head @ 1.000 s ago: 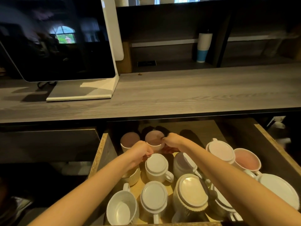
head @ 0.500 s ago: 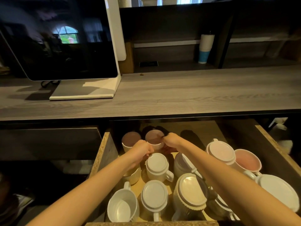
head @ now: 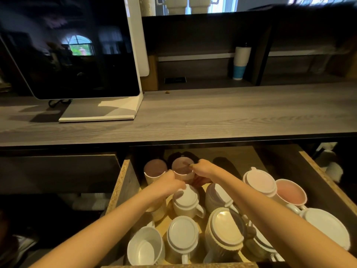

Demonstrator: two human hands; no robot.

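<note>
Gray wood made up the long counter (head: 231, 117) in front of us. A big dark screen (head: 77, 55) stood on it at ten o'clock, and a stack of paper cups (head: 240, 62) stood far back at one o'clock. Below the counter a drawer (head: 123, 182) stood open, full of white mugs, many of them upside down.

The back cup (head: 181, 168) sat near the far end of the drawer, at twelve o'clock from us. It stood upright with its mouth up. A neighbor cup (head: 155, 169) stood just beside it at nine o'clock. An upside-down mug (head: 186, 198) sat close at its six o'clock side.

Our left hand (head: 170, 183) was at the back cup's seven o'clock side, with its fingers curled against the wall, and it seemed to grip there. Our right hand (head: 203, 169) was at the three o'clock side, with its fingers bent over the rim, pinching it. Both hands touched the same cup, so neither was nearer. From the left hand the cup lay at one o'clock. From the right hand it lay at nine o'clock.

The cup's long way ran up and down, and other cups crowded it. So we thought the next move should go straight up, not sideways. Our hands hid the bottom of the cup, and we could not tell if it had a handle.
</note>
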